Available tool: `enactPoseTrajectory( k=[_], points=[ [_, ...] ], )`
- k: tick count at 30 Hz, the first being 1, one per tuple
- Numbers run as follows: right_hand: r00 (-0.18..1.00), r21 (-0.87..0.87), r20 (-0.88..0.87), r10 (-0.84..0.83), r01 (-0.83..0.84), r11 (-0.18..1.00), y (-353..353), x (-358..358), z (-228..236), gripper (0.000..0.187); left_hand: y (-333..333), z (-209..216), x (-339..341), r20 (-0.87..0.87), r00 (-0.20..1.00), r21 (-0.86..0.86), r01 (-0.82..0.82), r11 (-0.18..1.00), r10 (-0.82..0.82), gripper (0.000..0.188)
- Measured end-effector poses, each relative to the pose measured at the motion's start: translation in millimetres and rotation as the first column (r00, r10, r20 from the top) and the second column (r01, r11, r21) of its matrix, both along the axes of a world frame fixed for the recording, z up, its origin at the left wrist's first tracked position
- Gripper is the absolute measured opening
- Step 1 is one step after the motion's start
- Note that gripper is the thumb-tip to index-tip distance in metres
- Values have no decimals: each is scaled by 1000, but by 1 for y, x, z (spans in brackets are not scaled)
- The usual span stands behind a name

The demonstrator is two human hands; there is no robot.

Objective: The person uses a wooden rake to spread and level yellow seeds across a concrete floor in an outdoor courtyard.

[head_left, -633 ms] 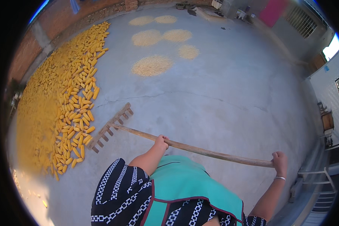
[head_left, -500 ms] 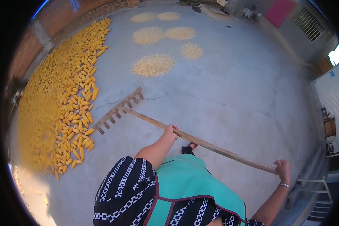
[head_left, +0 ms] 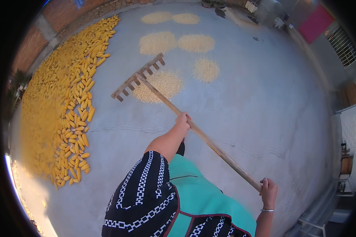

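Note:
A wooden rake point(head_left: 219, 152) slants across the view, its toothed head point(head_left: 137, 77) at the upper left and its handle end at the lower right. My left hand point(head_left: 183, 119) is wrapped round the middle of the handle. Farther down, near the handle's end, my right hand point(head_left: 268, 191) is closed on it, a bracelet on the wrist. The rake head overlaps the far left part of a round patch of pale grain point(head_left: 164, 89) in the picture. Whether its teeth touch the grain or hang above it, I cannot tell.
Yellow corn cobs point(head_left: 77, 98) cover the floor along the left. More pale grain patches point(head_left: 207, 70) lie farther off on the concrete floor point(head_left: 261, 110). A brick wall point(head_left: 61, 17) stands at the far left; a metal frame point(head_left: 312, 225) is at the lower right.
The rake has swung away from the corn, its head now farther off beside the nearest grain patch. Both hands keep hold; my right hand has moved left and nearer.

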State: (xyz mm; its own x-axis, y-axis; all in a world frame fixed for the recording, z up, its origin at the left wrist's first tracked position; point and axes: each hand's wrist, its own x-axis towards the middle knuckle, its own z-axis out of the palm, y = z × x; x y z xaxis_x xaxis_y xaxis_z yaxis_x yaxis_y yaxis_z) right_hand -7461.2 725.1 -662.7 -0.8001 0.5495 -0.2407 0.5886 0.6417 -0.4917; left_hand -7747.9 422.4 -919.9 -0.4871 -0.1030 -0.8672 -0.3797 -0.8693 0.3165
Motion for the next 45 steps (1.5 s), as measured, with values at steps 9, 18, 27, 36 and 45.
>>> enactPoseTrajectory(
  k=[9, 18, 27, 36, 45],
  points=[
    [883, -417, -470, 10, -232, 879, -50, -211, 8, 7, -41, 4, -209, -32, 999, -180, 1, 984, -6, 20],
    [699, -813, -582, -416, -485, 322, -47, -278, 9, 17, 2, 29, -239, -34, 985, -258, 153, 954, -167, 11],
    [714, -795, -596, -368, -459, 397, 89, -194, 25, 14, 124, 39, -131, 51, 974, -271, 226, 936, -221, 15],
    [641, -762, -634, -432, -425, 488, 226, -148, 66, 22, 239, 52, -51, 29, 986, -127, 169, 977, -167, 15],
    [423, -748, -659, -622, -459, 480, 336, -190, 85, 24, 318, 17, -59, 66, 991, 192, -128, 973, 117, 12]
  ],
)
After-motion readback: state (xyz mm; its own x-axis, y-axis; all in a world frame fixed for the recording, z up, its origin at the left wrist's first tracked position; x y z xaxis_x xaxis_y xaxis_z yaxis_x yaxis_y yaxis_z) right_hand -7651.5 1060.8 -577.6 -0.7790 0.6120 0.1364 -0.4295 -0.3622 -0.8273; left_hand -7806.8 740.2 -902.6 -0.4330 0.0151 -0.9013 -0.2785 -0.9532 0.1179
